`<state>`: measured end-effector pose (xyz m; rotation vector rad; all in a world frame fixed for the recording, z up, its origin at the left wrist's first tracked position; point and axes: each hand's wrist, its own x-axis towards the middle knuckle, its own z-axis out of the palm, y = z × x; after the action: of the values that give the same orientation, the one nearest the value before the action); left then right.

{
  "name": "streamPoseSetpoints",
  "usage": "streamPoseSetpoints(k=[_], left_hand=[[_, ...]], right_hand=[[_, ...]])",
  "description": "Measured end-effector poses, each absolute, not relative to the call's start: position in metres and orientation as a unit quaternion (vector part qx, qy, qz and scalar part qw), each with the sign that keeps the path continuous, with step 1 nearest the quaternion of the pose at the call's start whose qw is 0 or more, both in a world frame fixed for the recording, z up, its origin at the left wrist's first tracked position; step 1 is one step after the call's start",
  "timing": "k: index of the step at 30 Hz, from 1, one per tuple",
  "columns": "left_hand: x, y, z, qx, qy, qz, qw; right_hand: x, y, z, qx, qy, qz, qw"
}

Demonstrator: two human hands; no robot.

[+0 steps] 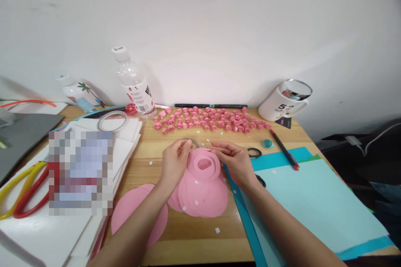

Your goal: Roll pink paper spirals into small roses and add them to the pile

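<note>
My left hand [174,162] and my right hand [234,159] meet over the middle of a wooden table [147,154]. Both pinch a pink paper spiral [204,164] that coils up between them, the left at its upper left edge, the right at its upper right edge. Under the spiral lie flat pink paper circles [203,196], dotted with small white bits. Another pink circle [128,212] lies partly under my left forearm. Many small rolled pink paper roses [209,120] are spread in rows behind my hands.
White sheets [125,142] are stacked at left, with a tape ring [112,122] on top and red and yellow loops [21,192]. Two bottles [133,81] stand at the back left, a white mug [283,102] back right. Blue paper sheets [313,204], a red pen [285,149] and scissors [255,153] lie right.
</note>
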<state>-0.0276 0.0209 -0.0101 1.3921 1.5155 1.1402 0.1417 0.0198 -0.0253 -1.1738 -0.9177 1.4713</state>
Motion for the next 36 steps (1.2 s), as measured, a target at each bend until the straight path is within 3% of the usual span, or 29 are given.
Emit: streamPoseSetpoints(k=[6, 11, 16, 25, 36], left_hand=[[-0.033, 0.019, -0.008, 0.553, 0.697, 0.38, 0.253], [-0.032, 0.02, -0.01, 0.589, 0.668, 0.436, 0.131], [-0.023, 0.016, -0.011, 0.663, 0.551, 0.433, 0.263], [-0.019, 0.015, 0.0, 0.577, 0.533, 0.431, 0.445], [-0.016, 0.012, 0.004, 0.579, 0.535, 0.428, 0.442]], right_hand=[[0.141, 0.02, -0.025, -0.488, -0.373, 0.602, 0.51], [0.14, 0.02, -0.024, -0.487, -0.371, 0.598, 0.518], [0.142, 0.021, -0.025, -0.472, -0.387, 0.597, 0.521], [0.144, 0.02, -0.021, -0.459, -0.396, 0.608, 0.512], [0.144, 0.021, -0.018, -0.471, -0.323, 0.635, 0.521]])
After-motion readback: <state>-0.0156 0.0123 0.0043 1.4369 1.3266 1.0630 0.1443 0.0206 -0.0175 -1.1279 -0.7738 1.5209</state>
